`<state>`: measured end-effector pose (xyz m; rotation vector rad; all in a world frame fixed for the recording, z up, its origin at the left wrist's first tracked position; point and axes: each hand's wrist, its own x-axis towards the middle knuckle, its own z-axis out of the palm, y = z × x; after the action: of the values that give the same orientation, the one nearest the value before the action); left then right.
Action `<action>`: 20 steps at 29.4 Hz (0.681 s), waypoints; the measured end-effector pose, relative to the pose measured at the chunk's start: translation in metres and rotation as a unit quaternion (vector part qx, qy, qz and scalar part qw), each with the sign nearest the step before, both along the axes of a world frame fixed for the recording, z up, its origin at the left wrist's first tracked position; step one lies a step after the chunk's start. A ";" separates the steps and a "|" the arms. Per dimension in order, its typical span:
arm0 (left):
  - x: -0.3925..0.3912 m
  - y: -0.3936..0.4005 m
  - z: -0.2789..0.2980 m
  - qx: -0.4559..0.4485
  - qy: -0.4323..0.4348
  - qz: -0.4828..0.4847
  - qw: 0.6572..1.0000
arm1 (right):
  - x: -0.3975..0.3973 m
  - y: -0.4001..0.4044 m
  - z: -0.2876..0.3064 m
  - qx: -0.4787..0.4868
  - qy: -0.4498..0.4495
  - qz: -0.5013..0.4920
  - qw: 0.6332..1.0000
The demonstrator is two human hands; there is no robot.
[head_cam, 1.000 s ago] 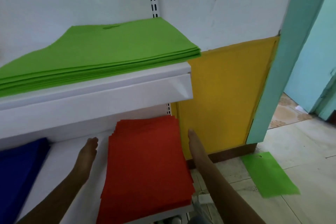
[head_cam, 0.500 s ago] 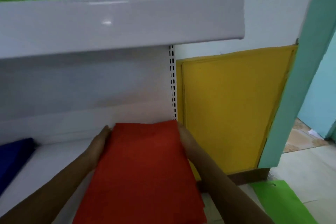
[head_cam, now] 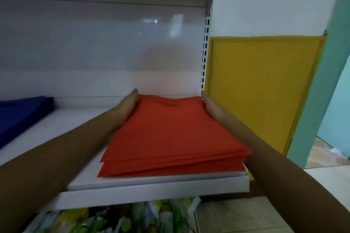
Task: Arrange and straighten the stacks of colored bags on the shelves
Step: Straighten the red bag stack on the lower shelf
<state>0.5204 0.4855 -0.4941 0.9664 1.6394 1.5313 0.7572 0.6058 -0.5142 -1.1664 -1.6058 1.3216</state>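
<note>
My left hand lies flat against the left side of the stack of red bags, fingers straight and together, and my right hand does the same on the right side, so neither one is curled round anything; I am only pressing inward from both flanks. I hold them this way because, I judge, squeezing the two long sides at once pushes stray sheets back into line. The stack sits on the right end of the white shelf, reaching from near the back panel to close to the front lip. The back corners look fairly even between my fingertips, but the near end is not square yet: the upper bags fan out to the right past the lower ones, and a lower layer pokes out at the front left. I think the next job is to tap that front edge flush. Room is tight on the right, where my hand is just beside the slotted upright and the shelf ends, with a yellow panel beyond. To the left there is bare shelf between this stack and the blue bags, which lie well apart, so any sideways shift should go that way. The shelf above hangs low over the back, so lifting high seems unwise
</note>
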 end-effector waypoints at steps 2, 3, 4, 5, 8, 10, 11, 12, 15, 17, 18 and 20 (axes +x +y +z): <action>0.002 -0.006 -0.002 -0.007 -0.025 -0.046 0.999 | 0.002 -0.009 0.006 -0.016 0.034 0.011 0.999; -0.004 -0.006 0.000 0.022 -0.041 -0.026 0.999 | 0.004 -0.007 0.009 -0.039 0.068 0.020 0.997; -0.017 -0.008 0.005 0.041 -0.075 0.010 0.996 | 0.007 -0.011 0.014 -0.044 0.092 -0.004 0.995; -0.029 -0.004 0.007 0.051 -0.088 0.045 0.994 | 0.009 -0.014 0.018 -0.049 0.094 -0.009 0.994; -0.037 0.003 0.004 0.019 -0.076 0.047 0.996 | 0.004 -0.020 0.017 0.013 0.008 -0.046 0.999; -0.017 0.003 0.001 -0.006 -0.052 -0.020 0.998 | -0.004 -0.025 0.017 -0.023 -0.001 0.014 1.000; -0.012 0.004 -0.001 -0.007 -0.052 -0.028 0.998 | -0.007 -0.022 0.019 -0.048 0.019 0.041 0.998; -0.011 0.001 0.002 -0.004 -0.069 -0.033 0.997 | -0.006 -0.022 0.021 -0.062 0.051 0.050 0.996; -0.024 -0.008 0.012 0.006 -0.094 0.049 0.994 | 0.008 -0.018 0.014 -0.079 0.102 0.006 0.992; -0.033 -0.024 0.017 -0.016 -0.093 0.026 0.995 | 0.020 -0.027 0.008 -0.063 0.111 -0.004 0.992; -0.033 -0.035 0.021 -0.028 -0.102 0.006 0.994 | 0.028 -0.035 0.005 -0.057 0.113 -0.006 0.992; -0.041 -0.059 0.010 -0.022 -0.095 -0.014 0.995 | 0.049 -0.052 0.003 -0.046 0.096 -0.010 0.994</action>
<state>0.4795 0.4261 -0.4837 0.7915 1.5117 1.5132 0.8062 0.5540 -0.5112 -1.0709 -1.4054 1.4613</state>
